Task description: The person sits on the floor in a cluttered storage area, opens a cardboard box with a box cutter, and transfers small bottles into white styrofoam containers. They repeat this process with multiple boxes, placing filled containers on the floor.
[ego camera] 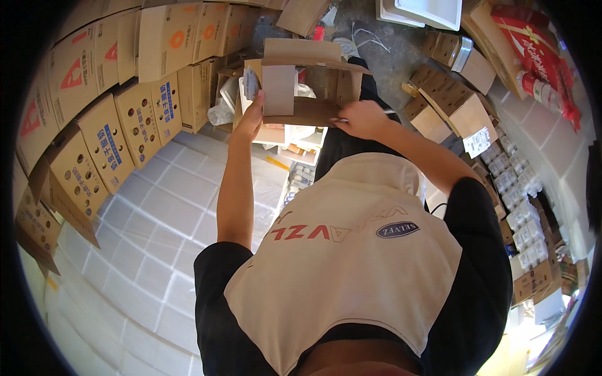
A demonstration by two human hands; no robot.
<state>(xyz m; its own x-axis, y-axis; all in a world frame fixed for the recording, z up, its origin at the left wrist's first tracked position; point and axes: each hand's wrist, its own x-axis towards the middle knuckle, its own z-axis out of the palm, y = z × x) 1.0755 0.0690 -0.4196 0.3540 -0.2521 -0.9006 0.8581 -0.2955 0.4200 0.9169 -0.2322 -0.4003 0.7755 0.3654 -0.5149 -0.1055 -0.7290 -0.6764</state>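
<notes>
An open cardboard carton (pixel 311 111) is held up before me, its flaps spread and its inside facing me. My left hand (pixel 253 113) grips the carton's left side, where a printed flap or paper (pixel 251 82) stands up beside the fingers. At the lower right edge of the carton is my right hand (pixel 364 120), closed around a thin, pen-like tool (pixel 339 120). Its tip is near the carton's edge, and a pale end shows behind the hand. I cannot tell exactly what the tool is. Below the carton, a white foam box (pixel 316 140) holds small items, partly hidden.
Printed cartons (pixel 136 117) are stacked along the left. White wrapped blocks (pixel 164 197) spread beneath them. Cut-open cartons (pixel 447 105) and rows of plastic-wrapped bottles (pixel 512 174) line the right. Foam boxes (pixel 428 13), a red bag (pixel 536 47) and a loose cord (pixel 371 40) are farther off.
</notes>
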